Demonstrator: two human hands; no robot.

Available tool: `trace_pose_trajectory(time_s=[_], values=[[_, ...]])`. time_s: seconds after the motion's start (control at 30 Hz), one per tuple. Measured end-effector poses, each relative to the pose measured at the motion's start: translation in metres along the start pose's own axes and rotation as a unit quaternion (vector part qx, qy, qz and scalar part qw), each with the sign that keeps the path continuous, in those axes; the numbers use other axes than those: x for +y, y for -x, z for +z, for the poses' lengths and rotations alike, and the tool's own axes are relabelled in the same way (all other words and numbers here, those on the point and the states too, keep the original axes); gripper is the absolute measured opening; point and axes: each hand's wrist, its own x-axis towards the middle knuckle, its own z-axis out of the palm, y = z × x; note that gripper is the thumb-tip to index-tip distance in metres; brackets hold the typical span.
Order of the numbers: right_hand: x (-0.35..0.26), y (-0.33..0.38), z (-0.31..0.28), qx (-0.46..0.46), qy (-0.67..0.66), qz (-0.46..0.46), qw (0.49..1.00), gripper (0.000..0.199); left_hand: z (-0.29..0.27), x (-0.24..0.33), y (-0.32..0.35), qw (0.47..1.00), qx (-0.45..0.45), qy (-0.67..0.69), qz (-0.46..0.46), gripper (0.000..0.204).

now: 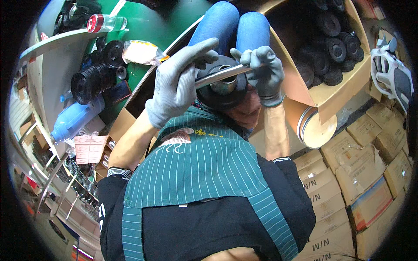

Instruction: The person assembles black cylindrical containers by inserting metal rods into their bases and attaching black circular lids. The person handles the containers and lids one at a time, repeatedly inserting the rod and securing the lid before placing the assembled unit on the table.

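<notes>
A smooth metal bar (pixel 222 75) spans between my two grey-gloved hands. My left hand (pixel 174 80) has its end against the palm and thumb, with the fingers stretched out above it. Around the other end, the fingers of my right hand (pixel 264 71) are curled. Directly beneath the bar is a black round disc (pixel 228 102) with a shiny metal sleeve (pixel 224 88) at its centre. The bar crosses over this sleeve; whether they touch I cannot tell. My hands cover both ends of the bar.
Right of my legs stands an open cardboard box (pixel 344 93) with several black discs (pixel 336 50). More black discs (pixel 89 82), a blue bottle (pixel 76 119) and a clear jar (pixel 106 23) lie left. Stacked cartons (pixel 328 209) fill the lower right, near a round tub (pixel 320 130).
</notes>
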Motion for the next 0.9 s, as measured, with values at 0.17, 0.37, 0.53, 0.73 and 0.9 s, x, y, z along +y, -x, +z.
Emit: trace_pose_trajectory(time_s=[0.17, 0.37, 0.53, 0.73, 0.9], values=[[-0.003, 0.015, 0.056, -0.039, 0.135, -0.123, 0.982, 0.031, -0.018, -0.051, -0.045, 0.985, -0.042, 0.081, -0.149, 0.05], [-0.043, 0.033, 0.085, -0.12, 0.475, -0.057, 0.87, 0.028, -0.007, -0.075, -0.096, 0.957, -0.26, 0.1, -0.079, 0.047], [-0.058, 0.002, 0.111, -0.346, 0.612, -0.041, 0.71, 0.021, 0.009, -0.102, -0.117, 0.941, -0.32, 0.103, -0.023, 0.044], [-0.056, -0.009, 0.128, -0.433, 0.67, 0.07, 0.599, 0.035, 0.03, -0.099, -0.135, 0.899, -0.4, 0.161, -0.082, 0.039], [-0.035, -0.036, 0.149, -0.528, 0.631, 0.101, 0.559, 0.018, 0.043, -0.108, -0.151, 0.882, -0.431, 0.188, -0.028, 0.037]])
